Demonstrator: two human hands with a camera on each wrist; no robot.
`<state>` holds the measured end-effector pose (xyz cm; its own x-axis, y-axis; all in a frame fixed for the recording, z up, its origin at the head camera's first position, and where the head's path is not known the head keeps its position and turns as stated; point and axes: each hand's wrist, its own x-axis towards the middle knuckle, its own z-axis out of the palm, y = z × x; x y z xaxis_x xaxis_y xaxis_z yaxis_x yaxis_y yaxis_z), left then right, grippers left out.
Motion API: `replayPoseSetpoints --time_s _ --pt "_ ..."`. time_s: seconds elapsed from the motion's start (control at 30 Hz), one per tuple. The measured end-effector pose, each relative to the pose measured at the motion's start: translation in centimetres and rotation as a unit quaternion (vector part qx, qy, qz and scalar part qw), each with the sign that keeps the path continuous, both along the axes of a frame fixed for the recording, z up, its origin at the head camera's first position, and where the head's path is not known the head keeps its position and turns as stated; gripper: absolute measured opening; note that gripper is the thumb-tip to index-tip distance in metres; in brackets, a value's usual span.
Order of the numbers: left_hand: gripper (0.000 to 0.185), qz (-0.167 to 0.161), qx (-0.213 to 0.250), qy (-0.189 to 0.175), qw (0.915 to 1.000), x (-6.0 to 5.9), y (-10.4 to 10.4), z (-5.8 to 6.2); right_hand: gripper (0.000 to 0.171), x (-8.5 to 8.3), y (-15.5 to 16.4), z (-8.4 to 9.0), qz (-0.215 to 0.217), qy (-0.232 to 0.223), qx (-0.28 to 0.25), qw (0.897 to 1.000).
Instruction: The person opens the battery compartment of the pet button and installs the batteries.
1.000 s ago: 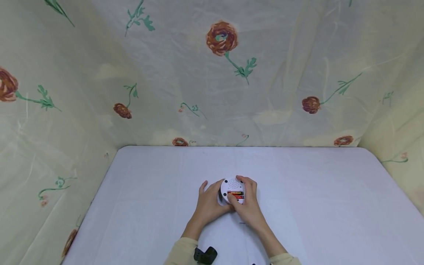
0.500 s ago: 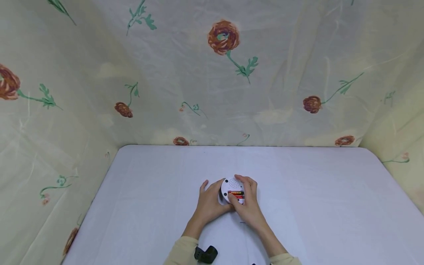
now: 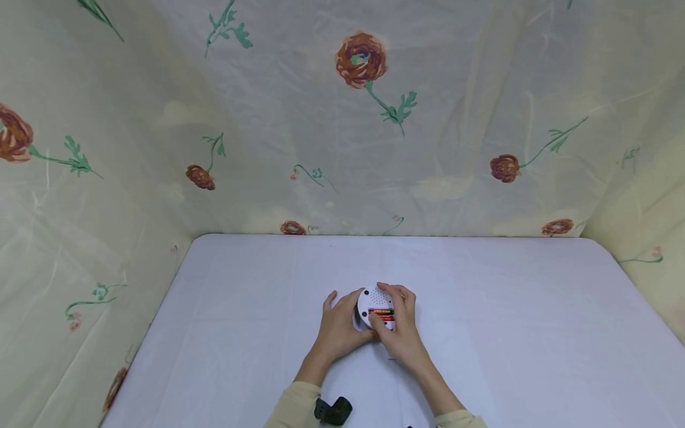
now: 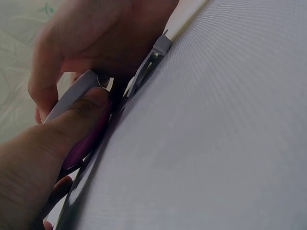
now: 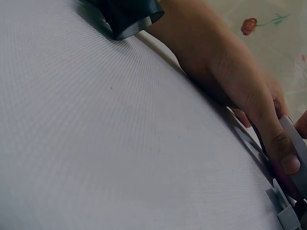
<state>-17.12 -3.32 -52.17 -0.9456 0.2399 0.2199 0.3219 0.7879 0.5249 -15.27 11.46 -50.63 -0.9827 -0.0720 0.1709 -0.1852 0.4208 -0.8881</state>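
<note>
Both hands are on a small round white device (image 3: 374,306), sitting low on the table (image 3: 508,333) at about 6 o'clock from its middle. It's a flat disc turned back side up: at its 12 o'clock edge there's a patch of tiny speaker holes, at 10 o'clock a small dark dot, and across the lower half an open bay with batteries (image 3: 382,313) showing red, black and gold.

Left hand (image 3: 338,329) comes in from 7 o'clock, its grip curled round the device's left rim, thumb pressed on the near edge, fingers spread along the 9 o'clock side. In the left wrist view that thumb (image 4: 72,120) lies flat on the pale rim of the device (image 4: 72,93), which is tipped up slightly off the cloth.

Right hand (image 3: 401,333) arrives from 5 o'clock, its grip wrapped over the right rim, fingertips at the 1 o'clock edge and thumb down on the batteries. The right wrist view shows the left thumb on the grey-white edge of the device (image 5: 293,139), and a small grey plastic piece (image 5: 287,215) lying on the table just beside it; what it is, I can't tell.

Behind the table hangs a cream curtain (image 3: 267,119) printed with red flowers. A black strap (image 3: 332,411) sits at the left cuff.
</note>
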Motion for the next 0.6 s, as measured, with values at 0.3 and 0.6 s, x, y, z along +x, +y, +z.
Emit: replayPoseSetpoints --time_s 0.3,0.6 --pt "0.096 -0.006 0.015 0.001 0.9999 0.0 0.1 -0.2 0.060 0.3 0.3 0.0 -0.007 -0.010 0.031 0.999" --pt "0.094 -0.017 0.035 0.005 0.9992 -0.1 0.0 -0.1 0.061 -0.1 2.3 0.5 0.057 -0.018 0.040 0.997"
